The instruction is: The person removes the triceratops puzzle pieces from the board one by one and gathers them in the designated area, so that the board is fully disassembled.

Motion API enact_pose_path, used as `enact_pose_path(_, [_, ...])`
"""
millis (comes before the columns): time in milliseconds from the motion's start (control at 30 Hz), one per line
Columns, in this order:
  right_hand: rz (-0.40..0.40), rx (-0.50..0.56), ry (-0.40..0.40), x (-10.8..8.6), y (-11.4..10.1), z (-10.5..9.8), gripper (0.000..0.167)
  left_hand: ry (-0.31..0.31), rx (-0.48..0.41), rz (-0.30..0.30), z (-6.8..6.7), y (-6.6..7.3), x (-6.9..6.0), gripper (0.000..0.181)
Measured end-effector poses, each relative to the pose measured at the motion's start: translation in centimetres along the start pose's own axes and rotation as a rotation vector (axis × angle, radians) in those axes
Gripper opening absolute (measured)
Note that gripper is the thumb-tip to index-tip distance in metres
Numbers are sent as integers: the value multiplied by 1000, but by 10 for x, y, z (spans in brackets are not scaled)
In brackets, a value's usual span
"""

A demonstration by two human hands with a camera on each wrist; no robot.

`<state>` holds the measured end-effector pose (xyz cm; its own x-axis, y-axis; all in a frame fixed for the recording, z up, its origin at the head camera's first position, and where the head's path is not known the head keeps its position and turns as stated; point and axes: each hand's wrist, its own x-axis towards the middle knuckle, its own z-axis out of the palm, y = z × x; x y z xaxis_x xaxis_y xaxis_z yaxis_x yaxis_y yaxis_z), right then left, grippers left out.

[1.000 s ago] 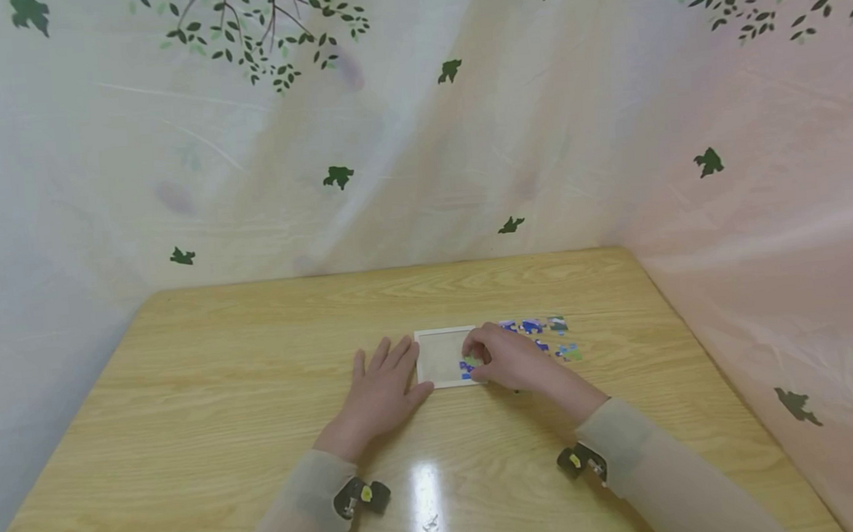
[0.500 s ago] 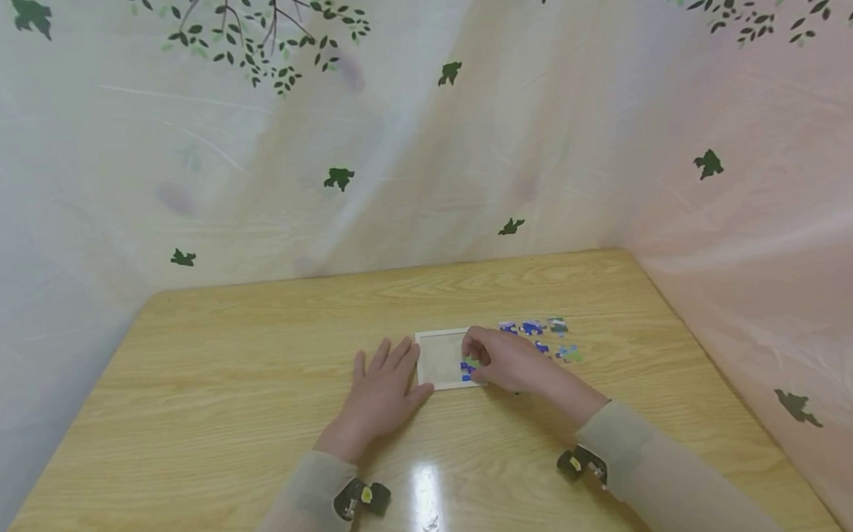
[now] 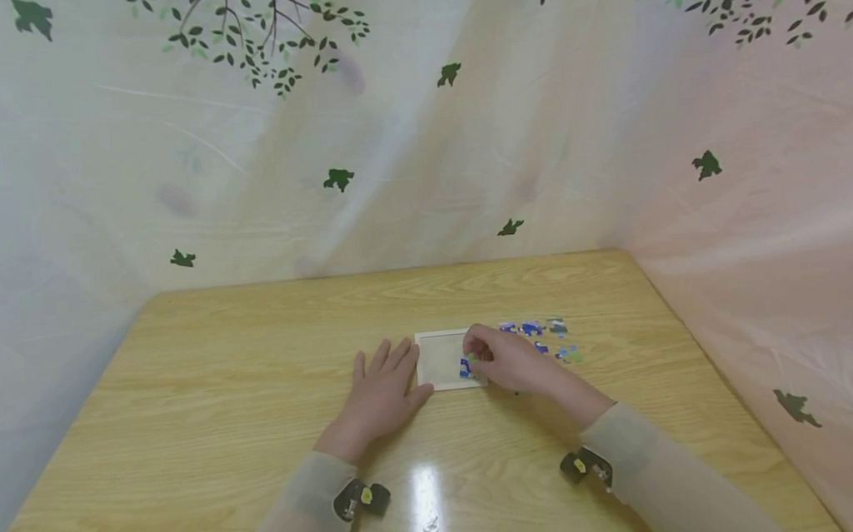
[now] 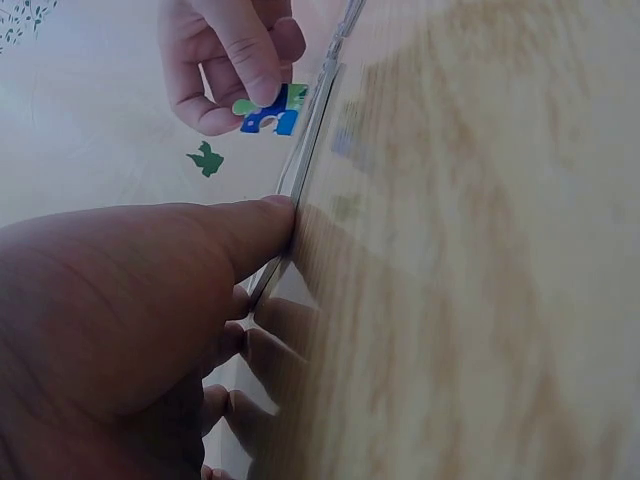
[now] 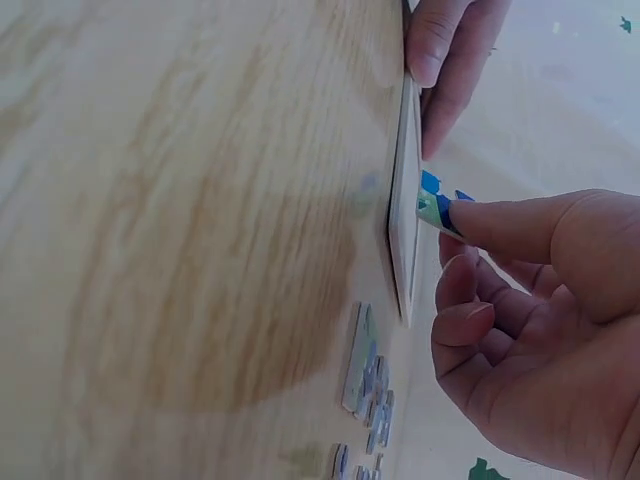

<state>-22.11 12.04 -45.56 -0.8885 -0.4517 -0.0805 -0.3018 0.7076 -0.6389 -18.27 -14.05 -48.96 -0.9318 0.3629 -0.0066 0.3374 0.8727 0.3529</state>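
Note:
A jigsaw piece (image 4: 286, 121), blue and green, is pinched between the thumb and fingers of my right hand (image 3: 512, 361). That hand is over the right part of a shallow white-rimmed puzzle tray (image 3: 438, 361). In the right wrist view the piece (image 5: 434, 207) is tilted close to the tray's surface; whether it touches cannot be told. My left hand (image 3: 382, 395) lies flat on the table with spread fingers. Its thumb and fingertips touch the tray's left edge. My right hand hides the tray's right side in the head view.
Several loose jigsaw pieces (image 3: 531, 329) lie on the wooden table (image 3: 253, 355) to the right of the tray, partly behind my right hand. A pale curtain (image 3: 401, 134) with leaf prints hangs behind the table. Each sleeve carries a small wrist camera (image 3: 587, 464).
The piece in my right hand has turned or tilted slightly, and less of it shows in the head view. My left hand and the tray stay in place.

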Motion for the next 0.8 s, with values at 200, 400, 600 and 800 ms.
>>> enact_pose_path(200, [-39,18,33,-9,0,-9,16,6,-14,6,1,0,1,76])
enact_pose_path(400, [-83,43,76,-16,10,-17,13,2,0,6,1,-1,1,76])
enact_pose_path(600, [-84,42,104,-24,21,-25,12,-2,3,8,1,-2,1,74])
enact_pose_path(800, [-61,49,132,-34,32,-36,16,-3,-4,13,1,-2,1,75])
